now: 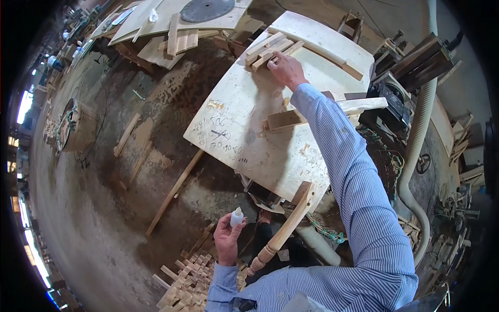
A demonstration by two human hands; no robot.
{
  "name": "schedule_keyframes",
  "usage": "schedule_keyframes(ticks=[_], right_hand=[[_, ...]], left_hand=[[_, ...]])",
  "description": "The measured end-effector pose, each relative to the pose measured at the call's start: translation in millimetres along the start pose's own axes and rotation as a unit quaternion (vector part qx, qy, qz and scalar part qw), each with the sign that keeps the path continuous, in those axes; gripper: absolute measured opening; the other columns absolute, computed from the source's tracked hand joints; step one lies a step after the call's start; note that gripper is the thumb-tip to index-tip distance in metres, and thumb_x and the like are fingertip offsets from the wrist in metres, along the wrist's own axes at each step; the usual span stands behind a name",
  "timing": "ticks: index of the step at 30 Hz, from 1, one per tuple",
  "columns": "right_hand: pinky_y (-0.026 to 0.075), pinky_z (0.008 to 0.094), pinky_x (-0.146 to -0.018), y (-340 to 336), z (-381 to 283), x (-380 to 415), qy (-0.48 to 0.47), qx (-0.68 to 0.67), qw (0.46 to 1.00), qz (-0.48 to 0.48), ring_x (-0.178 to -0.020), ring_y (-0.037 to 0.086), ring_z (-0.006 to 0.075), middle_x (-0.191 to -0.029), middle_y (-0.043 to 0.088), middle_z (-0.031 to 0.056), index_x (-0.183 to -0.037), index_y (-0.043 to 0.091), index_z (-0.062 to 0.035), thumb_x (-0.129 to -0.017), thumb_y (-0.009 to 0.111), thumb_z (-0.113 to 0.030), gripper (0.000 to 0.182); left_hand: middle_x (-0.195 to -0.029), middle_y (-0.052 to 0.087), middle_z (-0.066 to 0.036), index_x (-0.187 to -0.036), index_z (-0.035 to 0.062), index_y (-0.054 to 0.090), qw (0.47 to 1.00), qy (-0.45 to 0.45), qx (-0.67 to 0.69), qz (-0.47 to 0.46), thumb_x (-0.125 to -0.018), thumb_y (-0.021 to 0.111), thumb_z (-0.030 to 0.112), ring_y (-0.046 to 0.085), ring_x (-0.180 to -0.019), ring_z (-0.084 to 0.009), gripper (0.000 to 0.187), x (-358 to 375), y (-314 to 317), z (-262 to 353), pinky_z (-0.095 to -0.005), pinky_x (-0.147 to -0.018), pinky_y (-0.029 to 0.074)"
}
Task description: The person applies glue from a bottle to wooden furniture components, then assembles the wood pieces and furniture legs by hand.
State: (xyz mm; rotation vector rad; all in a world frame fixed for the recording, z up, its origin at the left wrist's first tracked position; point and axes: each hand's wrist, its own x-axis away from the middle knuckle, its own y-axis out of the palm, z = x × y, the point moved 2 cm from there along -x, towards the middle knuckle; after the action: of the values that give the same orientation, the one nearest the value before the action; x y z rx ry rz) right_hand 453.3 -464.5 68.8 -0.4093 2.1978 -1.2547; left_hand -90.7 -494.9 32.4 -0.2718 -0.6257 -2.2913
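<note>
In my left hand (227, 244), down by my body and off the table edge, is a small white squeeze bottle (237, 217) with a pointed nozzle, held upright. My right arm reaches across the pale work table (244, 119) to its far side. There my right hand (287, 70) has its fingers closed at the near end of a wooden block (271, 53), one of several short pieces lying side by side. My fingertips are partly hidden by the hand. A long wooden strip (332, 56) lies just beyond them.
A turned wooden leg (280, 236) leans at the table's near corner. Another wooden block (285, 119) lies under my forearm. Cut blocks (189, 286) are piled at lower left. A dark machine (390, 106) and ribbed hose (418, 125) stand right. A saw blade (207, 9) lies on another table.
</note>
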Motion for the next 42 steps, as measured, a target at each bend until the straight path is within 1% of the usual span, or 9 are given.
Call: schedule_keyframes(ticks=[9,15,19,25,29,33,37,38,42], right_hand=[[0.056,0.0480,-0.091,-9,7,2,0.112,-0.068,0.991,0.009,-0.098,0.072,0.0414,-0.098,0.075,0.0243,-0.110,0.071,-0.0014,-0.090,0.075,-0.047,0.050],[0.057,0.0441,-0.092,-12,15,15,0.241,-0.217,0.943,0.069,-0.095,0.074,0.0390,-0.109,0.075,0.0235,-0.114,0.068,-0.0015,-0.083,0.070,-0.022,0.037],[0.062,0.0375,-0.056,-62,4,41,0.282,-0.537,0.794,0.033,-0.081,0.075,0.0259,-0.102,0.070,0.0181,-0.124,0.053,0.0064,-0.087,0.067,-0.005,0.041],[0.066,0.0408,-0.087,-112,27,131,0.230,-0.694,0.678,-0.076,-0.098,0.073,0.0314,-0.113,0.064,0.0192,-0.127,0.050,0.0087,-0.097,0.062,-0.004,0.035],[0.064,0.0377,-0.080,-157,5,208,0.283,-0.711,0.635,-0.103,-0.088,0.073,0.0287,-0.112,0.062,0.0167,-0.130,0.050,0.0039,-0.101,0.054,-0.009,0.032],[0.058,0.0310,-0.068,-152,-3,261,0.205,-0.532,0.796,-0.204,-0.082,0.072,0.0210,-0.104,0.064,0.0125,-0.131,0.050,0.0041,-0.105,0.053,-0.015,0.032],[0.057,0.0379,-0.072,-137,-8,271,-0.023,-0.224,0.967,-0.117,-0.084,0.071,0.0340,-0.105,0.068,0.0205,-0.137,0.048,0.0032,-0.104,0.059,-0.011,0.038],[0.058,0.0443,-0.078,-130,-7,269,-0.054,-0.226,0.969,-0.084,-0.091,0.069,0.0438,-0.108,0.067,0.0266,-0.141,0.048,0.0004,-0.101,0.062,-0.010,0.043],[0.059,0.0467,-0.078,-117,-12,257,-0.110,-0.216,0.968,-0.064,-0.096,0.069,0.0438,-0.115,0.067,0.0265,-0.151,0.040,-0.0030,-0.100,0.060,-0.010,0.055]], left_hand=[[-0.125,0.066,-0.015,-0.133,-0.0036,0.056,1.000,0.000,-0.022,0.003,-0.100,0.070,0.006,0.069,-0.111,-0.0226,0.037,3,5,1,-0.0352,-0.099,0.059],[-0.123,0.067,-0.014,-0.134,-0.0043,0.056,0.998,0.017,-0.050,-0.018,-0.101,0.070,0.008,0.069,-0.110,-0.0207,0.038,-1,6,5,-0.0340,-0.097,0.058],[-0.124,0.065,-0.012,-0.137,-0.0040,0.055,0.995,0.025,-0.100,-0.016,-0.102,0.068,0.009,0.068,-0.108,-0.0187,0.039,-6,15,14,-0.0309,-0.095,0.057],[-0.118,0.071,-0.010,-0.134,-0.0032,0.059,0.983,0.063,-0.171,-0.035,-0.099,0.068,0.003,0.069,-0.105,-0.0144,0.037,-37,44,33,-0.0294,-0.094,0.056],[-0.110,0.070,-0.006,-0.130,-0.0019,0.062,0.974,0.111,-0.192,-0.039,-0.099,0.071,0.009,0.066,-0.092,-0.0105,0.034,-68,78,43,-0.0265,-0.082,0.056],[-0.099,0.066,-0.007,-0.125,-0.0013,0.065,0.906,0.269,-0.327,-0.028,-0.095,0.076,0.011,0.062,-0.080,-0.0134,0.034,-123,109,34,-0.0311,-0.071,0.053],[-0.097,0.067,-0.011,-0.121,-0.0008,0.067,0.899,0.252,-0.357,-0.006,-0.095,0.075,0.017,0.064,-0.079,-0.0197,0.033,-160,144,35,-0.0351,-0.072,0.053],[-0.096,0.067,-0.012,-0.121,-0.0005,0.067,0.885,0.250,-0.391,0.001,-0.095,0.075,0.019,0.064,-0.079,-0.0210,0.033,-165,149,36,-0.0369,-0.072,0.053],[-0.089,0.072,-0.013,-0.114,-0.0023,0.071,0.845,0.291,-0.448,0.040,-0.094,0.077,0.021,0.066,-0.072,-0.0188,0.031,-175,157,31,-0.0358,-0.067,0.053]])
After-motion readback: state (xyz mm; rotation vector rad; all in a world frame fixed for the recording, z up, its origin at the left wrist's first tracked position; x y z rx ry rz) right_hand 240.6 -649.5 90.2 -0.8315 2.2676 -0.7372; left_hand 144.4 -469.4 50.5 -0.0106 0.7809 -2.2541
